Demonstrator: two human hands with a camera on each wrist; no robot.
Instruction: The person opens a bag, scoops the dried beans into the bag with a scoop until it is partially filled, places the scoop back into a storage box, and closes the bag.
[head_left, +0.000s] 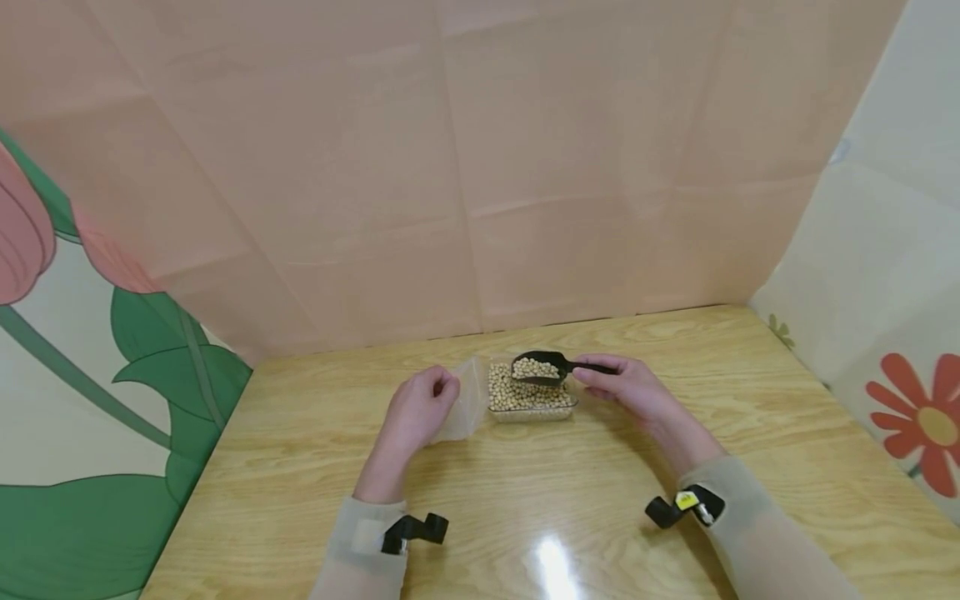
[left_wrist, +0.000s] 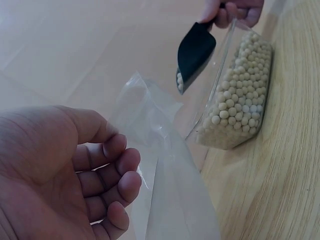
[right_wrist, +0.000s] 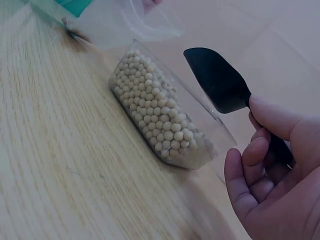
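My right hand (head_left: 630, 386) grips the handle of a black scoop (right_wrist: 217, 80). In the head view the scoop carries a heap of round beige beads or beans (head_left: 534, 368) and is held above a clear plastic box (head_left: 534, 414). More of the same beige balls (left_wrist: 240, 95) fill much of that box. To its left, my left hand (head_left: 423, 406) pinches the edge of a clear plastic bag (left_wrist: 170, 175) between thumb and forefinger, the other fingers curled. The bag stands upright beside the box; whether anything is inside it, I cannot tell.
Under everything is a wood-grain table (head_left: 300, 467). A pinkish sheet (head_left: 375, 208) hangs behind its back edge. Panels with a painted tulip (head_left: 150, 333) and a red flower (head_left: 922, 417) flank the table. Each forearm wears a black wrist camera mount (head_left: 416, 531).
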